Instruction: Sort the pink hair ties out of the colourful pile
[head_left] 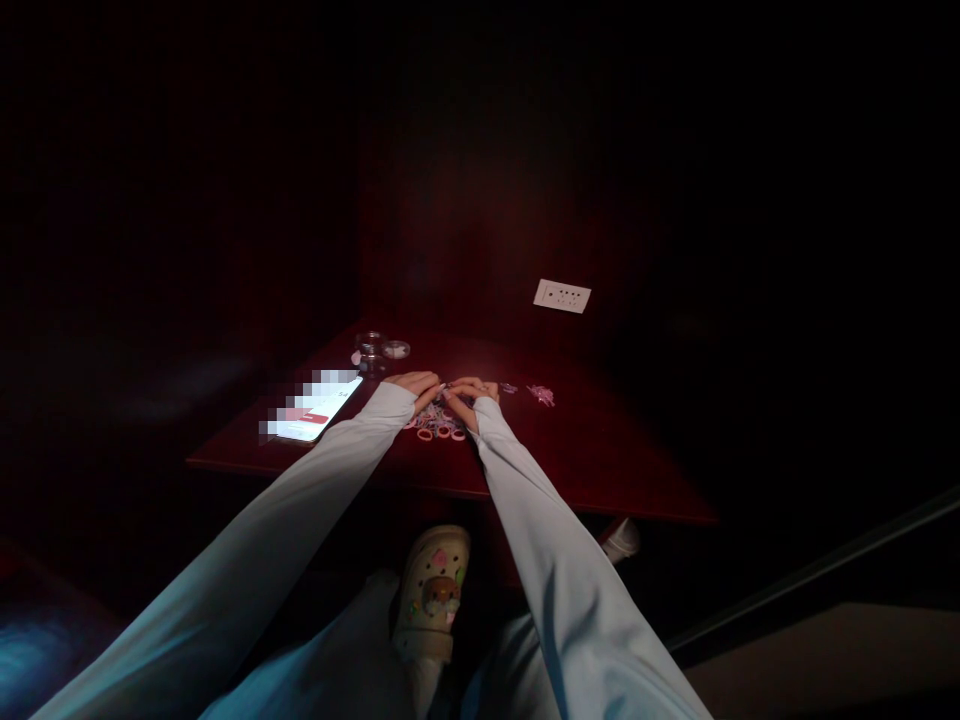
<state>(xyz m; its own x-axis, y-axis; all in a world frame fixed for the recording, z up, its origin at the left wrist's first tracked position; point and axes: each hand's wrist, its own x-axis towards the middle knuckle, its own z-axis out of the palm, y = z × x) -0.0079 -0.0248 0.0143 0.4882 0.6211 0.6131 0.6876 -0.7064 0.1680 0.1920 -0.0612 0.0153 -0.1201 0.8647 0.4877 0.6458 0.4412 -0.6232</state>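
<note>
A loose pile of small coloured hair ties [439,425], pink, orange and pale, lies on the dark red table. My left hand [417,384] reaches over the pile's far left side, its fingers bent together. Facing it from the right, my right hand [472,390] has its fingers curled in a pinch. The fingertips of both hands nearly meet above the pile; what is between them is too small to make out. Right of my right hand lie a little purple cluster [509,388] and a pink cluster [541,395] of similar small bands.
A lit phone [319,405] lies at the table's left. Behind it stand a clear jar [370,345] and a round lid [396,350]. A white socket plate [562,296] is on the back wall. The table [600,450] ends in front, above a clog shoe [433,590].
</note>
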